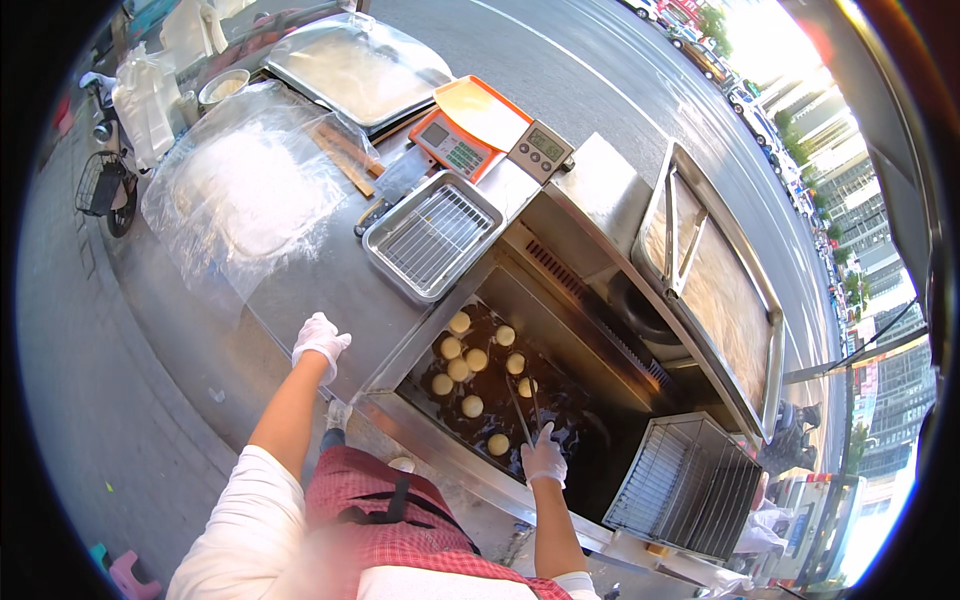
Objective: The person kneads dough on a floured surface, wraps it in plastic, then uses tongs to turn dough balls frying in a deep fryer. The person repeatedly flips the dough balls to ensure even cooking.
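My right hand (545, 456), in a thin clear glove, grips a pair of metal tongs (521, 409) over a deep fryer filled with dark oil (525, 330). The tips of the tongs reach a round pale dough piece (527, 387). Several more round dough pieces (476, 359) float in the oil, mostly towards the left side. My left hand (321, 344), gloved too, is curled at the edge of the steel worktop (352, 300), left of the fryer; no object shows in it. Whether it touches the worktop, I cannot tell.
A wire rack in a steel tray (433, 234), an orange scale (459, 146) and a digital timer (541, 152) stand beyond. Flour (247, 187) lies on plastic sheeting at the left. A wire basket (682, 487) sits at the fryer's right end. A large tray (720, 300) rests above the fryer.
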The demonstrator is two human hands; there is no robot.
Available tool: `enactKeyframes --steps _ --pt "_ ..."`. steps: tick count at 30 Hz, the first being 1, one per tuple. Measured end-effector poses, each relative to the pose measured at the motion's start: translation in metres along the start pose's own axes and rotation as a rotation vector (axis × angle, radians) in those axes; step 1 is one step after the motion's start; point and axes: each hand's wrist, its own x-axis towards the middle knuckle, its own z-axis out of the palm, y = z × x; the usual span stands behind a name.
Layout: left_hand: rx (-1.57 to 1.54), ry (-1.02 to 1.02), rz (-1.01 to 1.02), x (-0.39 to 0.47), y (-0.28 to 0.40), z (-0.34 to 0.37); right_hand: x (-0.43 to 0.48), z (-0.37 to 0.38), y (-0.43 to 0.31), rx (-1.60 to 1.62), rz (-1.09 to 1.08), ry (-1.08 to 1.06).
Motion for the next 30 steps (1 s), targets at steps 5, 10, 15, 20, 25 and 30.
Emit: enactKeyframes --steps 5,10,15,20,25,30 --pt "-0.070 0.005 -0.013 0.001 -0.002 0.002 0.005 0.013 0.014 0.270 -0.073 -0.107" --pt "-0.134 0.025 -0.022 0.003 -0.006 0.007 -0.009 -0.003 0.038 0.264 0.021 -0.008" --pt "-0.041 -0.006 -0.010 0.002 -0.002 0.004 -0.001 -0.019 0.007 0.049 -0.127 0.118" --pt "-0.014 -0.013 0.006 -0.002 0.002 -0.004 0.018 -0.011 -0.046 0.023 -0.048 0.046" --pt "-0.010 -0.040 0.005 -0.003 0.003 -0.005 -0.010 -0.036 -0.054 0.535 0.065 -0.216" --pt "-0.051 -0.017 -0.004 0.001 0.000 -0.001 0.003 0.001 0.026 0.860 0.058 -0.336"
